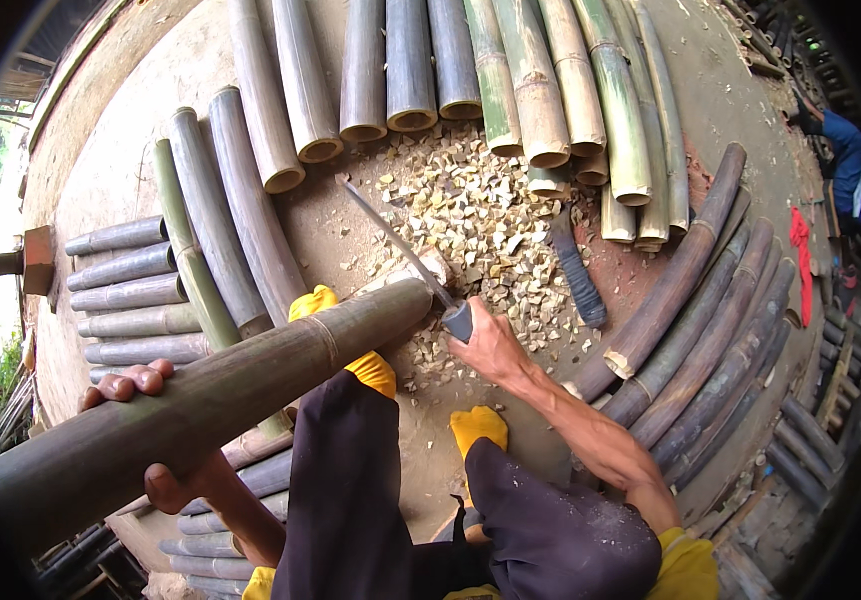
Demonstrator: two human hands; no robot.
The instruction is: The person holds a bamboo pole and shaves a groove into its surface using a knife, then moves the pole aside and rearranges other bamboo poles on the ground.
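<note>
A thick dark bamboo pole (pixel 220 400) slants across my lap from the lower left, its far end by a pale wooden block (pixel 434 266). My left hand (pixel 145 420) is wrapped round the pole's near part, thumb on one side and fingers on the other. In my right hand (pixel 490 345) is the dark handle of a long-bladed knife (pixel 390 235). Its narrow blade points up and left, passing close to the pole's far end; whether it touches cannot be made out. My feet, in yellow socks (pixel 477 428), flank the block.
Small bamboo chips (pixel 490 215) cover the ground ahead. Bamboo tubes (pixel 410 70) lie fanned around me, with more dark tubes (pixel 700 320) at right and shorter ones (pixel 135 295) at left. A dark wrapped tool (pixel 577 270) lies beside the chips. Another person (pixel 850 165) is at far right.
</note>
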